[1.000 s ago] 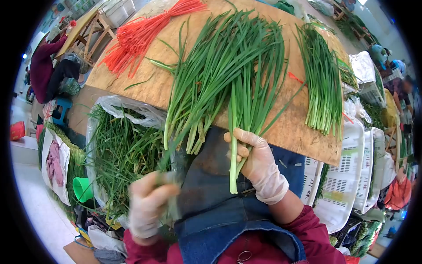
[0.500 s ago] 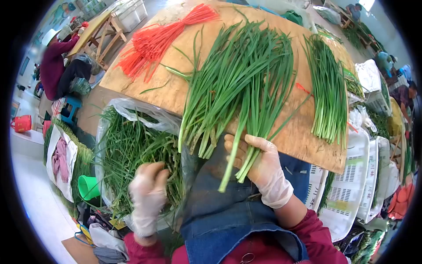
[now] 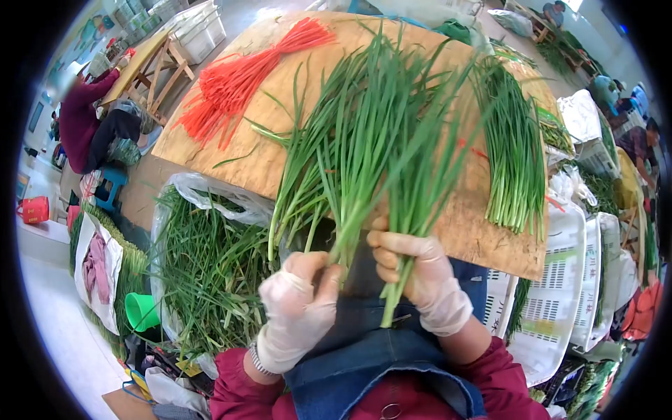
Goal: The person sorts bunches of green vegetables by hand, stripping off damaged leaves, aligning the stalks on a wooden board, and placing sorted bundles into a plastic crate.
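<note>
My right hand (image 3: 422,281), in a whitish glove, is closed around the stems of a small bunch of garlic chives (image 3: 420,199), whose leaves reach up over the board. Pale stem ends stick out below its fingers. Beside it, my left hand (image 3: 299,308), gloved too, pinches the stem ends of other garlic chives (image 3: 364,161) at the board's near edge. Their leaves lie on the loose pile on the wooden board (image 3: 476,234). A neat bundle of garlic chives (image 3: 516,154) rests at the right, near a red tie.
Red plastic strips (image 3: 234,84) lie at the board's far left. A plastic-lined container of loose leaves (image 3: 210,273) stands below left, next to a green cup (image 3: 142,312). White crates (image 3: 553,294) stand at the right. A person (image 3: 91,126) sits at the far left.
My left hand has moved right and up from above the leaf container to the stems on the board, and now grips some. My right hand has closed more tightly on its bunch, the leaves swinging right.
</note>
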The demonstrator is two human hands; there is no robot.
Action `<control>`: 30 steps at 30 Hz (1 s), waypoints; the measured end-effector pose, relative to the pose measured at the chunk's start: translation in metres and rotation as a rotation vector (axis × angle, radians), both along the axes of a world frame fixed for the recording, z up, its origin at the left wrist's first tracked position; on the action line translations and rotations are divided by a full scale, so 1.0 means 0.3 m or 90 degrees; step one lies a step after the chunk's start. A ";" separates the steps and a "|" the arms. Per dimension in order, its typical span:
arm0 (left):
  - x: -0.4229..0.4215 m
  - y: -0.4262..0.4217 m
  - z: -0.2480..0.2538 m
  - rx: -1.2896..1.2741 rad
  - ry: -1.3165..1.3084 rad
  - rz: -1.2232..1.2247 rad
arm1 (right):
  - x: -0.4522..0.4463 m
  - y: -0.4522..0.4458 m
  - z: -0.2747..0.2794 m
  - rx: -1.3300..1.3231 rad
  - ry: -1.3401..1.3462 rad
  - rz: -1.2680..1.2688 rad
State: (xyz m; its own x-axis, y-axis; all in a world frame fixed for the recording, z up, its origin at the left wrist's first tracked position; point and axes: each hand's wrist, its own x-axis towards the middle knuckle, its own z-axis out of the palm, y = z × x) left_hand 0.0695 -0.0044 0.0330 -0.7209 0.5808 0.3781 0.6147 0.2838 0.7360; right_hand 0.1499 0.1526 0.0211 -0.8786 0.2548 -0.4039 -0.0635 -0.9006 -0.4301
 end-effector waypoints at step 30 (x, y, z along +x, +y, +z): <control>-0.067 -0.041 -0.013 0.209 -0.839 -0.004 | -0.023 0.005 0.010 0.107 -0.193 -0.131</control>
